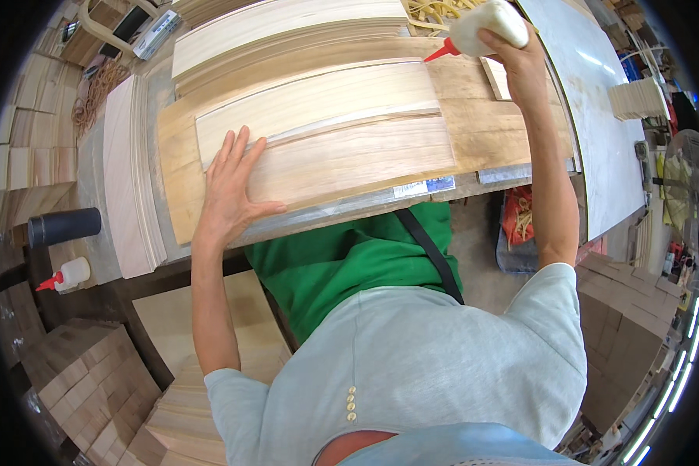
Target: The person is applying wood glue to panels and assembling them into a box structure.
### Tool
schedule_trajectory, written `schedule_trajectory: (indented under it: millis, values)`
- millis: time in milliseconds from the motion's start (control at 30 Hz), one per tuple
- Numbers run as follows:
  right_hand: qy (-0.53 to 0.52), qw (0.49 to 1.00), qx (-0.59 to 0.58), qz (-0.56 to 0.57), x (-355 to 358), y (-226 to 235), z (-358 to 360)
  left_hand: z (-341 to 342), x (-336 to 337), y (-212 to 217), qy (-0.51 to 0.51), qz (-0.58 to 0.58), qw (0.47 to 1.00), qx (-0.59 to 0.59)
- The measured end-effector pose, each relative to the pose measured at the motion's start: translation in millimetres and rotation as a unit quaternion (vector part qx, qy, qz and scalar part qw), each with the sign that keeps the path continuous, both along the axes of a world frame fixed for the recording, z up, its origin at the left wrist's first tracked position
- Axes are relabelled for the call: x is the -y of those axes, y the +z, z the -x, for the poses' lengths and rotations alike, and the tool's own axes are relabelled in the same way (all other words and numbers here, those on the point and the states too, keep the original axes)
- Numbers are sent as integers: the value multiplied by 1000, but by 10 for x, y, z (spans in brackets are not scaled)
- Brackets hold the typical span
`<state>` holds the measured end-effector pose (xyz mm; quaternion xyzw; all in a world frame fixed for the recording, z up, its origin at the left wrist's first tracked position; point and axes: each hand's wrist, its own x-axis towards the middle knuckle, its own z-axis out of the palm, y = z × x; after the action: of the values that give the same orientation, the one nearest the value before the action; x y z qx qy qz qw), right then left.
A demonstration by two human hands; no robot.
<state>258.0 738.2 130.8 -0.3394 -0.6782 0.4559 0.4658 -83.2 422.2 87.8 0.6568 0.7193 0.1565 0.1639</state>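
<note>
My right hand (pixel 520 64) grips a white glue bottle (pixel 480 29), tilted so its red nozzle (pixel 436 53) points left and down. The nozzle tip is at the far right corner of a pale thin board (pixel 326 97). A second, slightly pinker board (pixel 357 153) lies nearer to me, and a pale wet-looking line runs between the two. My left hand (pixel 229 190) rests open on their left end, fingers spread, thumb along the near edge. Under both boards is a larger yellowish wooden board (pixel 481 128).
Stacked thin boards (pixel 287 35) lie beyond, with more boards (pixel 132 186) at the left. A black cylinder (pixel 64 227) and another glue bottle (pixel 74 272) sit by the left edge. Wood strips (pixel 435 14) lie at the back. Block stacks (pixel 93 380) stand on the floor.
</note>
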Motion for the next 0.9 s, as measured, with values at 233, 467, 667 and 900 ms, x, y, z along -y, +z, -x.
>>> schedule_trajectory:
  millis: [233, 467, 667, 900]
  values:
    - [108, 971, -177, 123, 708, 142, 368, 591, 272, 84, 60, -15, 997, 41]
    - [211, 938, -185, 205, 1529, -296, 1726, 708, 373, -50, 119, 19, 983, 137]
    - [221, 952, -131, 165, 1825, -296, 2381, 728, 369, -95, 112, -2, 982, 152]
    - [242, 958, -94, 123, 1873, -355, 2499, 725, 373, -103, 129, 7, 980, 152]
